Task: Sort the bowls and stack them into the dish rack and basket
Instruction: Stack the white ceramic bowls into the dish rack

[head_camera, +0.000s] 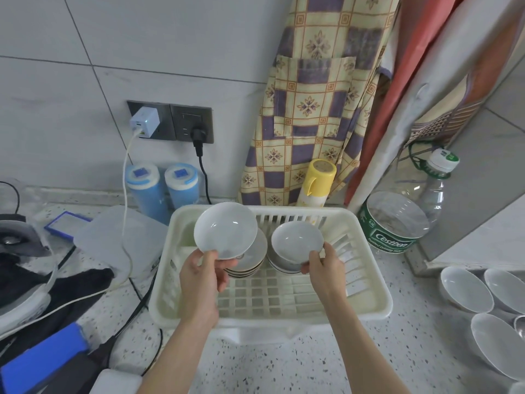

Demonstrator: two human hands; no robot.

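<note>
A cream plastic dish rack (366, 305) stands on the speckled counter in front of me. My left hand (203, 282) grips the near rim of a wide shallow white bowl (225, 228), held tilted above a stack of similar bowls (250, 263) in the rack's left half. My right hand (324, 261) holds a smaller, deeper white bowl (297, 241) by its near right rim, on or just over a stack of deeper bowls (281, 265) in the middle of the rack. Three more white bowls (466, 288) lie at the right edge.
Behind the rack stand a yellow spray can (315, 183), two blue canisters (162, 189) and a large clear water bottle (403, 220). A wall socket with plugs (170, 123), cables, a clear lidded box (119, 237) and dark gear fill the left counter. A checked apron hangs behind.
</note>
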